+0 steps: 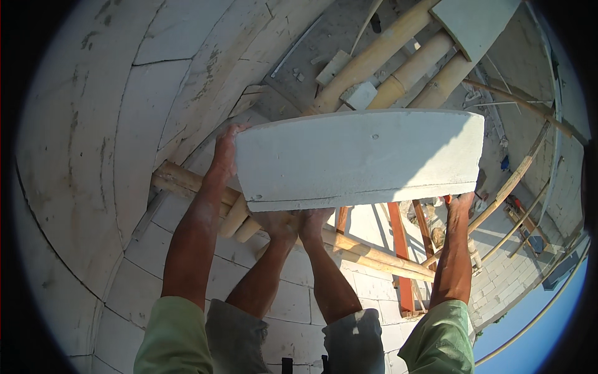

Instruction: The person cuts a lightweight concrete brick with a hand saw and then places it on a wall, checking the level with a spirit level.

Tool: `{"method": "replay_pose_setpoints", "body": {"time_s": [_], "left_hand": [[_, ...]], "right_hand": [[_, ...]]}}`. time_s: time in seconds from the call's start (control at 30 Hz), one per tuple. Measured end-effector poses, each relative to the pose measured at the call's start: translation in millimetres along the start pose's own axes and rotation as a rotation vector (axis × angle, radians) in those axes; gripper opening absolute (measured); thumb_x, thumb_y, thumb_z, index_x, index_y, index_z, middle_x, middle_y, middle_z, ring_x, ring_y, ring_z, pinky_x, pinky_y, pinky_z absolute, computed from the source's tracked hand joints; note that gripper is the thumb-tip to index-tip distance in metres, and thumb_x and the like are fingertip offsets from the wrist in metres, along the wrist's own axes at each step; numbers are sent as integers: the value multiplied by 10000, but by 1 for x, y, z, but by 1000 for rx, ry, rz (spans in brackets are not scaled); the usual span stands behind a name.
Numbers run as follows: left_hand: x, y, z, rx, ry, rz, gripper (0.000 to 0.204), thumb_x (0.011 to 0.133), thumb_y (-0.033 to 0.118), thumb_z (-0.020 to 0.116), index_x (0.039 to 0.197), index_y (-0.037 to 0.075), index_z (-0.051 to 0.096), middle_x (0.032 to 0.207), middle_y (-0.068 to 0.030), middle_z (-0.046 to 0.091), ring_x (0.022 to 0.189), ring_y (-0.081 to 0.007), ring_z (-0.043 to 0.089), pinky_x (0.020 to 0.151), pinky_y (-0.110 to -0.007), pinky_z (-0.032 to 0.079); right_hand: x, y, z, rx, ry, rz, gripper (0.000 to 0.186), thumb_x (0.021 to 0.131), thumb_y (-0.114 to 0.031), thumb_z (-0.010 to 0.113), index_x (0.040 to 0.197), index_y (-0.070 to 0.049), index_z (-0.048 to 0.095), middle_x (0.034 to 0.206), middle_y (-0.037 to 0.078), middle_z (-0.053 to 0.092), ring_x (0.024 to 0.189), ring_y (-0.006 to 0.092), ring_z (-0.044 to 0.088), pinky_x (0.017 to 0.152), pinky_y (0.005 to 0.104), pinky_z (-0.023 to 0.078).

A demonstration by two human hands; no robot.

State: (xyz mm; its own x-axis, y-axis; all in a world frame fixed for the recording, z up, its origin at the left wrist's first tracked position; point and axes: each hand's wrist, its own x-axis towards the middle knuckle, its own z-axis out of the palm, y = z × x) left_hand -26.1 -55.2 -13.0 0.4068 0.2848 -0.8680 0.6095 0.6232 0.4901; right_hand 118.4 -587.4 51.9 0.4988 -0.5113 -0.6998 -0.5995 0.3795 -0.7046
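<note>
Smack in the middle of the frame, a big pale grey rectangular masonry block (361, 159) is being held up in the air, long side running left to right, tilted a bit so its flat face is seen. The block's left end is gripped by the left hand (224, 153), with the fingers curled over the edge and clamped onto it. The lower right corner is propped from underneath by the right hand (460, 202). That palm is pressed up against the block, but the fingers are hidden behind it, so whether they're wrapped round it can't really be told.

Both forearms are stretched up from light green sleeves (177, 340) at the bottom edge. Between them, two bare legs in grey shorts (237, 336) can be seen, with the feet planted on yellowish bamboo poles (374, 255) right below the block.

The whole left side of the frame is filled by a wall of white blocks (93, 156). More thick bamboo poles (411, 68) are laid across the upper middle, and reddish-brown wooden planks (402, 249) are seen lower down, right of centre.
</note>
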Motion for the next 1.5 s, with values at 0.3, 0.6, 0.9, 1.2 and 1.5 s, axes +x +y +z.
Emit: {"method": "replay_pose_setpoints", "body": {"time_s": [0.3, 0.6, 0.9, 1.2, 1.5], "left_hand": [[-26, -27, -42, -80, -26, -21, 326, 927, 287, 507, 1074, 25, 635, 1084, -110, 629, 1027, -247, 610, 900, -423, 511], [-50, -12, -33, -458, -286, -49, 425, 870, 233, 593, 1230, 7, 598, 1270, -135, 592, 1207, -303, 553, 1054, -463, 430], [-46, -4, 51, -470, -491, -85, 643, 865, 213, 614, 1435, -33, 448, 1429, -157, 510, 1322, -258, 479, 1129, -390, 349], [-40, -41, 70, -352, -192, 9, 648, 869, 345, 750, 1357, -28, 545, 1258, -110, 613, 1150, -189, 584, 1001, -327, 461], [-32, -9, 57, 143, -264, -11, 617, 963, 421, 614, 1412, 11, 509, 1363, -99, 581, 1212, -171, 547, 1072, -319, 375]], "right_hand": [[-165, 223, 44, -599, -103, -13, 528, 920, -308, 571, 1379, -56, 495, 1384, 174, 519, 1277, 346, 461, 1047, 534, 375], [-226, 284, 53, -1389, -361, -469, 642, 852, -292, 656, 1407, -42, 456, 1422, 232, 452, 1334, 401, 366, 1096, 571, 280], [-214, 291, 57, -1679, -549, -1051, 771, 783, -277, 742, 1436, -27, 416, 1460, 290, 386, 1390, 455, 270, 1145, 608, 184], [-242, 242, 104, -2015, -529, -945, 437, 961, -256, 550, 1347, -62, 483, 1093, 95, 654, 1025, 244, 657, 900, 493, 545], [-257, 249, 76, -1840, -598, -799, 668, 672, -209, 781, 1269, -103, 499, 1304, 138, 541, 1230, 359, 489, 994, 498, 369]]}}
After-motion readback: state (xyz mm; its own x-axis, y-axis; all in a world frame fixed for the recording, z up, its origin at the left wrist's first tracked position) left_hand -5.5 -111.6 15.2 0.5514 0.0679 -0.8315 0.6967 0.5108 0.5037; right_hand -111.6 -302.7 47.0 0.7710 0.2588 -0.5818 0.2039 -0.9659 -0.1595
